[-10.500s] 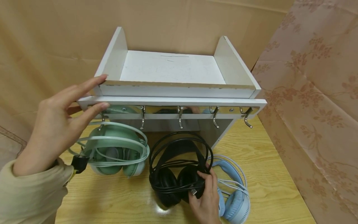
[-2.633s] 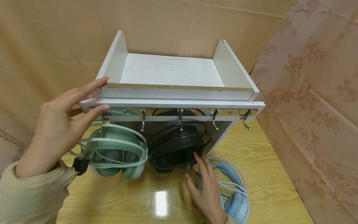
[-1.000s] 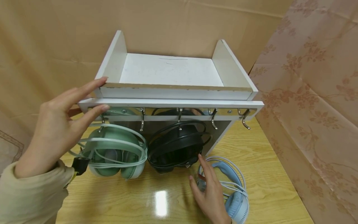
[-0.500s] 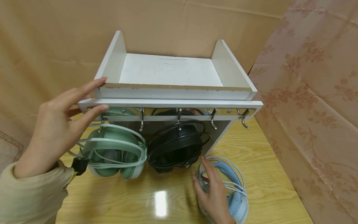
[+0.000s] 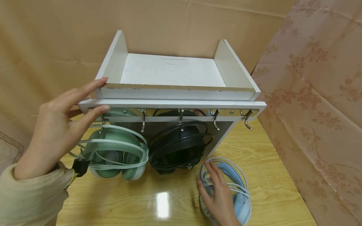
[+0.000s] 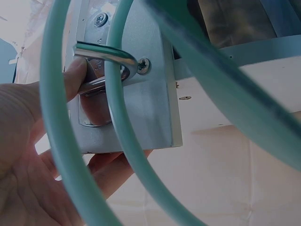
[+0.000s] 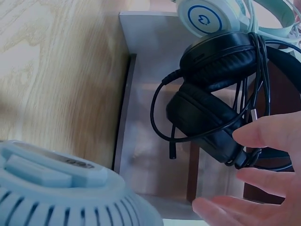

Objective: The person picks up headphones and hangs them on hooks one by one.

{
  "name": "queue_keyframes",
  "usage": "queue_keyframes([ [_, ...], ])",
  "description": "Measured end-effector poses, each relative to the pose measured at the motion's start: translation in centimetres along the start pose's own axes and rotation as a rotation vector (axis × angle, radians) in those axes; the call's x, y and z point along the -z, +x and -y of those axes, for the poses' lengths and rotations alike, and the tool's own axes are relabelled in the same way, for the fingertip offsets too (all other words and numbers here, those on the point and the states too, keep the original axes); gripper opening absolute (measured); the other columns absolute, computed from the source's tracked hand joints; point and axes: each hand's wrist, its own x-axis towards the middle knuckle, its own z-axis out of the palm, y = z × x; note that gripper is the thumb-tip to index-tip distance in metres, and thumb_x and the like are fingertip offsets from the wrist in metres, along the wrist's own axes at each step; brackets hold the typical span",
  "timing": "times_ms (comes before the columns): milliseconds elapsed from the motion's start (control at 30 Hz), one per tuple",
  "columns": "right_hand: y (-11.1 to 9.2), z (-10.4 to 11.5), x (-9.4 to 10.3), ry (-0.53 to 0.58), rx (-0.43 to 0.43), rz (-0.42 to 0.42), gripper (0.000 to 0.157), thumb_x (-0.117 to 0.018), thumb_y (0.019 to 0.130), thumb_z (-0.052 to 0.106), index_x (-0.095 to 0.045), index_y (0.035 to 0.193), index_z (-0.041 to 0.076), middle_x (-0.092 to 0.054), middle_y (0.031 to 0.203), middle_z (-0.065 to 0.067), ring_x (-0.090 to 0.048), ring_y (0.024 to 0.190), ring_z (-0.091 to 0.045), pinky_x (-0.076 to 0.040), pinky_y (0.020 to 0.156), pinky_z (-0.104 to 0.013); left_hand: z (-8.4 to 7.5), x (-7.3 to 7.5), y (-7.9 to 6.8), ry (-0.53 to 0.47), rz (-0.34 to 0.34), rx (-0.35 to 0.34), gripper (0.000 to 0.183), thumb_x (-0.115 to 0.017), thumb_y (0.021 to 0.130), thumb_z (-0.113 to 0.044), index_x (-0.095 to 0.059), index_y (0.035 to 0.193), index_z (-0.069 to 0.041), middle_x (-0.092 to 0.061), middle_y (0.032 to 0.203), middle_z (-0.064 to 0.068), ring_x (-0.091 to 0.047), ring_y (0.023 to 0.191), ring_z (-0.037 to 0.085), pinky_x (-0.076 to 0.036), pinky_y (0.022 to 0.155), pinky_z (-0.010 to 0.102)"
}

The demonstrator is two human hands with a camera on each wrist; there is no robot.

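Observation:
My left hand grips the left end of a white shelf unit, thumb in front and fingers along the top and behind. Green headphones with coiled cable hang from the leftmost hook, below that hand. Black headphones hang at the middle hook, wrapped in their cable. Over the blue headphones on the table is my right hand, fingers spread and loosely bent, covering part of them. In the right wrist view, a blue ear cup lies to the hand's left, with nothing between finger and thumb.
Metal hooks line the rail; the right hook and the one beside it carry nothing. The wooden table extends below and right of the unit. A tan cloth stands behind, a floral one on the right.
The black headphones, earlier in my right hand, now hang at the middle hook. My right hand has let go of them and moved right, over the blue headphones. My left hand keeps its grip.

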Motion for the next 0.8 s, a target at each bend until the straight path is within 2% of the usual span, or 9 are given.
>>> queue_keyframes([
  [133, -0.2, -0.3, 0.2, -0.011, -0.023, 0.028, 0.061, -0.070, 0.083, 0.018, -0.044, 0.138, 0.020, -0.046, 0.137, -0.012, -0.049, 0.121, -0.033, -0.053, 0.084, -0.052, 0.0, 0.0, 0.0, 0.002, -0.001, -0.001, 0.064, -0.074, 0.076, -0.006, -0.053, 0.129, -0.035, -0.066, 0.107, 0.009, -0.052, 0.093, -0.016, -0.042, 0.078, -0.005],
  [233, -0.3, -0.6, 0.4, -0.012, -0.049, 0.058, 0.059, -0.069, 0.084, 0.017, -0.045, 0.137, 0.019, -0.045, 0.138, -0.015, -0.048, 0.121, -0.037, -0.052, 0.084, -0.056, 0.1, 0.0, 0.0, 0.005, -0.002, 0.003, 0.064, -0.074, 0.076, -0.006, -0.053, 0.129, -0.035, -0.066, 0.108, 0.005, -0.052, 0.093, -0.015, -0.042, 0.078, -0.005],
  [367, -0.4, -1.1, 1.0, -0.039, -0.066, 0.105, 0.057, -0.069, 0.084, 0.017, -0.046, 0.136, 0.017, -0.044, 0.139, -0.018, -0.047, 0.121, -0.040, -0.051, 0.084, -0.058, 0.1, 0.0, -0.1, 0.003, -0.004, 0.003, 0.064, -0.075, 0.076, -0.006, -0.054, 0.129, -0.035, -0.066, 0.110, 0.001, -0.052, 0.092, -0.014, -0.041, 0.078, -0.006],
  [600, -0.2, -2.0, 1.7, -0.082, -0.026, 0.148, 0.056, -0.070, 0.082, 0.016, -0.049, 0.134, 0.009, -0.046, 0.134, -0.021, -0.046, 0.121, -0.039, -0.049, 0.086, -0.058, 0.1, 0.0, 0.0, -0.001, -0.006, -0.004, 0.063, -0.075, 0.076, -0.005, -0.054, 0.128, -0.034, -0.066, 0.110, 0.002, -0.053, 0.091, -0.013, -0.042, 0.078, -0.005],
  [800, -0.1, -2.6, 2.0, -0.112, -0.023, 0.174, 0.056, -0.069, 0.083, 0.019, -0.048, 0.135, 0.010, -0.046, 0.135, -0.021, -0.042, 0.124, -0.040, -0.046, 0.090, -0.061, 0.1, -0.1, 0.0, -0.002, -0.004, -0.001, 0.063, -0.075, 0.076, -0.005, -0.054, 0.128, -0.034, -0.066, 0.106, 0.002, -0.053, 0.091, -0.013, -0.042, 0.079, -0.005],
])
